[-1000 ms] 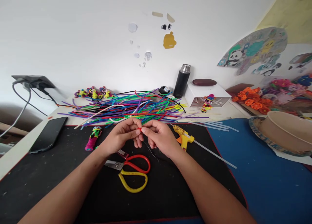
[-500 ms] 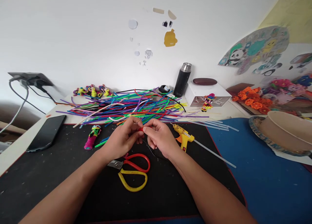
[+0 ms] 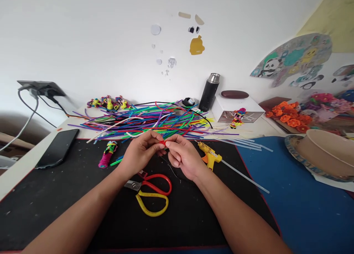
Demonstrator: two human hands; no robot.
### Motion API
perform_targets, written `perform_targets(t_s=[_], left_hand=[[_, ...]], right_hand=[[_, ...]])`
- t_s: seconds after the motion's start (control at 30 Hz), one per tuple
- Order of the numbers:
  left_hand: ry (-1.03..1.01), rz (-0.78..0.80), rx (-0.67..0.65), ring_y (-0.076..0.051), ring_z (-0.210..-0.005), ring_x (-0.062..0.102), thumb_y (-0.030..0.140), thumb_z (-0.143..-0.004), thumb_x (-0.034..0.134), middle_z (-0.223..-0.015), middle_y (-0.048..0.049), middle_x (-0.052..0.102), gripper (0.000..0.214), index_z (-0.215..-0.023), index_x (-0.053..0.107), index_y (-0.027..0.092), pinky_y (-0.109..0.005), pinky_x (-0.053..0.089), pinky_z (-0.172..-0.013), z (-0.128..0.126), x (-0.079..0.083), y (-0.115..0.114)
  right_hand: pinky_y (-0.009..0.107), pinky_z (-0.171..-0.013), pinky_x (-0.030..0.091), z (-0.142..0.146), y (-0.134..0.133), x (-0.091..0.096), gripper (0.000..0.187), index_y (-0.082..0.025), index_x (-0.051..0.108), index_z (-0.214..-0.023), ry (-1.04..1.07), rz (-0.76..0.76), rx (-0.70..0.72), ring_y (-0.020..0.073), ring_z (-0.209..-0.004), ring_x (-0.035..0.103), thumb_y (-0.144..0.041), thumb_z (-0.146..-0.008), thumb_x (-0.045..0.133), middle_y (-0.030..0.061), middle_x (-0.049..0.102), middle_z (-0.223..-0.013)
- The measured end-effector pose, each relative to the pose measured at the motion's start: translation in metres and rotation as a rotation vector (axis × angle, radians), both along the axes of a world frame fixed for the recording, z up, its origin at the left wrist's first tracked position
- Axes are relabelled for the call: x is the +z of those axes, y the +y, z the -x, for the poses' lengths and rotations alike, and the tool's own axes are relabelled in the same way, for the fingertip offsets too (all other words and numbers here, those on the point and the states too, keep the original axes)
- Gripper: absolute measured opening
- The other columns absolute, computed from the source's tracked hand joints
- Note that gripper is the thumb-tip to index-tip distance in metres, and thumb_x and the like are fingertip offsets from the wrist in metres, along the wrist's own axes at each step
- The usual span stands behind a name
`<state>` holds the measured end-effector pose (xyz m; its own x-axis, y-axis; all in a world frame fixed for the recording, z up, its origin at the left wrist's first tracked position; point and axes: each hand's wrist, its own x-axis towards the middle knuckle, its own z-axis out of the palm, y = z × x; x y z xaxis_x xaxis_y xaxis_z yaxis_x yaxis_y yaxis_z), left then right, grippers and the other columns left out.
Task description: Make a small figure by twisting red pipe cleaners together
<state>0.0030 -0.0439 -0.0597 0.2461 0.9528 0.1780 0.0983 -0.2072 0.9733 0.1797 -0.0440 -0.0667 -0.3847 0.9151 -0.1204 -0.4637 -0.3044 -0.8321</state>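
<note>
Here, both hands meet over the black mat (image 3: 193,217) on the table (image 3: 16,181). The left hand (image 3: 142,151) is curled almost shut. Its thumb and first finger pinch a tiny red bit (image 3: 163,143). The right hand (image 3: 184,156) is curled the same way and pinches the same red bit from the other side, so the fingertips of the two hands nearly touch. The other fingers of both hands are bent in loosely.

The red bit sits right between the two hands, up off the mat. Only a small spot of it shows and the fingers hide the rest, so I cannot tell which way it points or which way its long side runs. A thin black wire (image 3: 173,170) curves down from under the right hand to the mat. I cannot tell if a hand holds it.

Just below the hands, nearer the person, lie scissors (image 3: 151,190) with one red loop and one yellow loop. Their blades point toward the left arm. Just right of the right hand lies a yellow glue gun (image 3: 209,155). Beyond both hands is a big pile of colored sticks (image 3: 146,121), lying mostly left to right. Left of the left hand a little pink doll (image 3: 107,155) lies on the mat, and farther left is a black phone (image 3: 57,148).
</note>
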Motion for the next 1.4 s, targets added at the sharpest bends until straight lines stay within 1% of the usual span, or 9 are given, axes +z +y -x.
perform_targets(t_s=[0.13, 0.3, 0.6, 0.7, 0.83, 0.97, 1.07, 1.2, 1.4], left_hand=[[0.012, -0.056, 0.065, -0.018, -0.072, 0.073, 0.033, -0.090, 0.077, -0.081, -0.0006, 0.073, 0.018, -0.094, 0.066, 0.020, -0.030, 0.059, -0.071, 0.0015, 0.0002, 0.0009], [0.055, -0.137, 0.081, -0.018, -0.072, 0.072, 0.031, -0.092, 0.074, -0.079, -0.0007, 0.074, 0.013, -0.093, 0.067, 0.021, -0.030, 0.059, -0.070, 0.0037, -0.0023, 0.0004], [0.250, -0.309, 0.168, -0.019, -0.071, 0.074, 0.027, -0.093, 0.071, -0.082, -0.0007, 0.077, 0.005, -0.093, 0.069, 0.023, -0.029, 0.059, -0.066, 0.0062, 0.0045, -0.0068], [0.219, -0.267, 0.149, -0.019, -0.073, 0.075, 0.028, -0.093, 0.071, -0.083, -0.0014, 0.077, 0.006, -0.094, 0.069, 0.022, -0.029, 0.059, -0.068, 0.0062, 0.0030, -0.0051], [0.011, -0.113, 0.047, -0.017, -0.072, 0.073, 0.033, -0.092, 0.074, -0.083, -0.0010, 0.073, 0.016, -0.095, 0.066, 0.020, -0.029, 0.061, -0.069, 0.0026, -0.0010, -0.0014], [-0.101, -0.058, 0.043, -0.016, -0.070, 0.072, 0.039, -0.090, 0.079, -0.084, -0.0011, 0.070, 0.024, -0.092, 0.066, 0.019, -0.028, 0.061, -0.067, -0.0017, 0.0001, -0.0016], [-0.091, -0.072, 0.083, -0.017, -0.071, 0.072, 0.040, -0.090, 0.079, -0.083, -0.0014, 0.071, 0.025, -0.092, 0.066, 0.019, -0.029, 0.060, -0.067, -0.0017, 0.0010, -0.0024], [-0.018, -0.126, 0.126, -0.018, -0.071, 0.072, 0.041, -0.088, 0.079, -0.082, -0.0021, 0.072, 0.024, -0.093, 0.068, 0.020, -0.030, 0.060, -0.069, 0.0001, 0.0006, -0.0027], [0.152, -0.204, 0.092, -0.018, -0.070, 0.071, 0.034, -0.091, 0.075, -0.081, -0.0025, 0.074, 0.015, -0.092, 0.069, 0.021, -0.028, 0.056, -0.067, 0.0029, 0.0030, -0.0033]], right_hand=[[0.019, -0.038, 0.019, -0.0004, -0.0017, 0.0021, 0.030, -0.021, 0.061, -0.089, 0.017, 0.018, 0.036, 0.0058, -0.034, 0.034, -0.039, -0.078, 0.083, -0.0145, 0.039, -0.043], [0.020, -0.038, 0.018, -0.0012, -0.0021, 0.0031, 0.035, -0.021, 0.060, -0.090, 0.033, 0.023, 0.050, 0.0058, -0.035, 0.034, -0.043, -0.078, 0.085, -0.0142, 0.039, -0.044], [0.021, -0.039, 0.021, 0.0005, -0.0049, 0.0018, 0.034, -0.022, 0.060, -0.089, 0.098, 0.018, 0.077, 0.0063, -0.036, 0.032, -0.041, -0.079, 0.086, -0.0147, 0.036, -0.042], [0.021, -0.039, 0.020, 0.0012, -0.0046, 0.0003, 0.037, -0.022, 0.059, -0.089, 0.124, 0.045, 0.087, 0.0064, -0.036, 0.032, -0.041, -0.077, 0.088, -0.0150, 0.036, -0.042], [0.021, -0.040, 0.020, 0.0002, -0.0028, 0.0004, 0.040, -0.022, 0.057, -0.091, 0.092, 0.070, 0.084, 0.0069, -0.038, 0.036, -0.042, -0.076, 0.089, -0.0136, 0.042, -0.047], [0.022, -0.040, 0.020, -0.0028, -0.0015, 0.0041, 0.040, -0.021, 0.056, -0.090, 0.068, 0.036, 0.076, 0.0068, -0.040, 0.039, -0.048, -0.081, 0.084, -0.0112, 0.047, -0.052], [0.021, -0.040, 0.020, -0.0041, -0.0012, 0.0060, 0.041, -0.021, 0.056, -0.089, 0.046, 0.028, 0.047, 0.0068, -0.040, 0.039, -0.050, -0.081, 0.084, -0.0105, 0.048, -0.053], [0.021, -0.040, 0.021, -0.0033, -0.0008, 0.0059, 0.042, -0.021, 0.058, -0.088, -0.031, 0.031, -0.006, 0.0072, -0.040, 0.041, -0.052, -0.078, 0.084, -0.0098, 0.048, -0.052], [0.020, -0.038, 0.024, -0.0034, 0.0004, 0.0029, 0.037, -0.020, 0.060, -0.083, -0.127, -0.033, -0.082, 0.0071, -0.040, 0.040, -0.049, -0.079, 0.083, -0.0094, 0.049, -0.049]])
